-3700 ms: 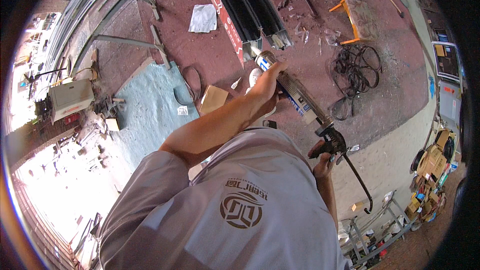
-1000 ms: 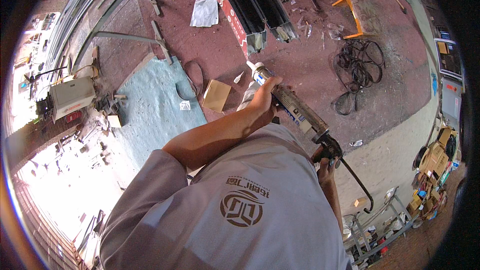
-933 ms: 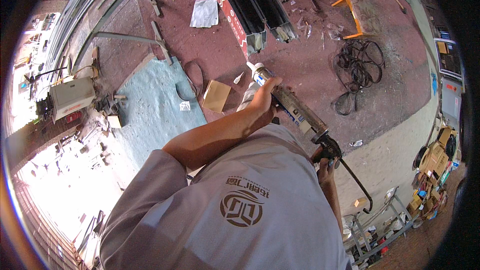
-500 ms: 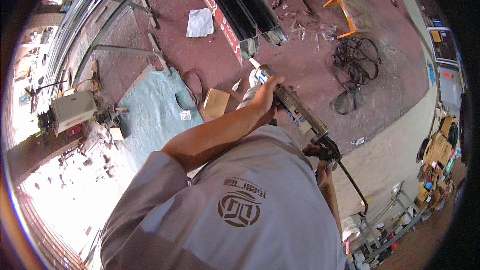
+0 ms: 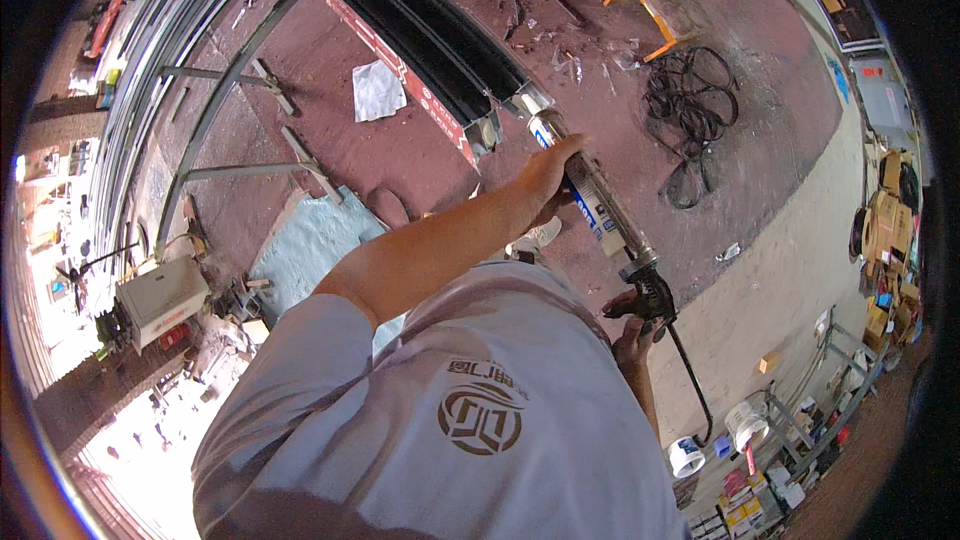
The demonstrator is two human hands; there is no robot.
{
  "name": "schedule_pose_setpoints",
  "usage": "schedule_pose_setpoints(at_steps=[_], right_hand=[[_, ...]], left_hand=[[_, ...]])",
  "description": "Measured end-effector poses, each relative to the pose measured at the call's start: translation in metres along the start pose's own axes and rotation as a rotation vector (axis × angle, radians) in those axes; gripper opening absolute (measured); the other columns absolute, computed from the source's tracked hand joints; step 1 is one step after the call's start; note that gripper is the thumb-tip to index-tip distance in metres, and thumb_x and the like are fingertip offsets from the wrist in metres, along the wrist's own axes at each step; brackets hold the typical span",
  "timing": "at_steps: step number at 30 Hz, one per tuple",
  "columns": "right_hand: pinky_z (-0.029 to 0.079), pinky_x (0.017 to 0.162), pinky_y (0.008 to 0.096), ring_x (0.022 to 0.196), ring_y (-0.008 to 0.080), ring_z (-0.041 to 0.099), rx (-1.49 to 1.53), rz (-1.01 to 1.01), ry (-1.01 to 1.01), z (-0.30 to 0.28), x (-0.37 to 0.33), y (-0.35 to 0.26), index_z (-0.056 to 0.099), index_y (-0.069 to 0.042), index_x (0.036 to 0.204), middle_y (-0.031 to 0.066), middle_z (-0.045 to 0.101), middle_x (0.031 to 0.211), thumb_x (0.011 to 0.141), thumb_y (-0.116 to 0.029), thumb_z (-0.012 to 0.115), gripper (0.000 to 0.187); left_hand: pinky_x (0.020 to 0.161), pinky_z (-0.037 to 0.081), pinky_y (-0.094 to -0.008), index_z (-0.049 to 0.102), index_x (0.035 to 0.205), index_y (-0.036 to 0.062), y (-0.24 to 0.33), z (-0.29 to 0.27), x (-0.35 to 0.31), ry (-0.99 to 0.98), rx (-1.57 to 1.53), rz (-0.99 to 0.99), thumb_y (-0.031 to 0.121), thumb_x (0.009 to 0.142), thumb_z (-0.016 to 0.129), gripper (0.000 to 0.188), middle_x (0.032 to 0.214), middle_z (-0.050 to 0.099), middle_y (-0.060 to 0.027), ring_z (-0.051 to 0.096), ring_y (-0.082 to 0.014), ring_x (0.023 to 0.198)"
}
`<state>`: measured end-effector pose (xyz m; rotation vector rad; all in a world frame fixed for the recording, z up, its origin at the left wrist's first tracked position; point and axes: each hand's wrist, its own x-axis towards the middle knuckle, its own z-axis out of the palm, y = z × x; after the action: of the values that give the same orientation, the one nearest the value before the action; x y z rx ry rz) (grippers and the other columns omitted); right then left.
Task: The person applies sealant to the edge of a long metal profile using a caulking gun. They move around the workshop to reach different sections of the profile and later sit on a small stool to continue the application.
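A caulking gun (image 5: 607, 216) with a sealant cartridge in it lies slantwise across the space before my body. My left hand (image 5: 550, 176) is closed around the front part of the cartridge. At the rear, my right hand (image 5: 630, 340) grips the handle and trigger, partly hidden by the gun. The long rod sticks out behind it, toward the lower right. Ahead, the cartridge's front end meets the open cut end of a long black profile (image 5: 470, 45); whether the nozzle touches it cannot be made out. Beside that profile, a second one ends in a pale corner piece (image 5: 485, 132).
Metal racks with long bars (image 5: 225, 105) stand at the left, near a grey box-shaped machine (image 5: 160, 300). White paper (image 5: 379, 92) and a tangled black cable (image 5: 690, 105) lie on the reddish floor. An orange-legged stool (image 5: 655, 15) is farther off. White buckets (image 5: 686, 457) stand lower right.
Both hands still hold the caulking gun. Its front end has come up to the farther profile's cut end, where before it pointed at the nearer one. The whole view has shifted.
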<state>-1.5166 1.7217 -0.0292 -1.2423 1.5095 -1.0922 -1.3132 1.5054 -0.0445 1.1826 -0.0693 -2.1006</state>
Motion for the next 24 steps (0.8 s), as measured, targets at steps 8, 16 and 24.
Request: schedule_pose_setpoints(at_steps=[8, 16, 24], right_hand=[[0.049, 0.061, 0.0334, 0.068, 0.0198, 0.060, -0.027, -0.023, 0.150, 0.047, -0.003, -0.012, 0.059, 0.002, 0.089, 0.0105, 0.062, 0.077, 0.097, -0.064, 0.038, 0.070], [0.050, 0.064, 0.0327, 0.070, 0.0204, 0.060, -0.180, -0.024, 0.233, 0.062, -0.032, 0.028, 0.060, 0.002, 0.087, 0.0111, 0.062, 0.077, 0.100, -0.055, 0.034, 0.064], [0.045, 0.066, 0.0348, 0.072, 0.0217, 0.058, -0.239, -0.031, 0.229, 0.067, -0.035, 0.019, 0.060, 0.000, 0.089, 0.0109, 0.063, 0.081, 0.100, -0.055, 0.032, 0.063]], left_hand=[[0.078, 0.058, -0.0395, 0.057, 0.103, 0.0066, 0.024, -0.003, 0.005, -0.052, 0.144, 0.005, 0.035, 0.091, 0.063, 0.032, 0.091, 0.071, -0.0134, 0.071, -0.0253, 0.080], [0.077, 0.057, -0.0366, 0.063, 0.097, 0.0077, 0.030, -0.004, -0.001, -0.062, 0.227, -0.055, 0.038, 0.092, 0.061, 0.031, 0.087, 0.072, -0.0099, 0.071, -0.0222, 0.077], [0.080, 0.058, -0.0398, 0.059, 0.101, 0.0048, 0.028, -0.013, -0.002, -0.072, 0.203, -0.071, 0.035, 0.091, 0.061, 0.032, 0.089, 0.071, -0.0122, 0.071, -0.0247, 0.080]])
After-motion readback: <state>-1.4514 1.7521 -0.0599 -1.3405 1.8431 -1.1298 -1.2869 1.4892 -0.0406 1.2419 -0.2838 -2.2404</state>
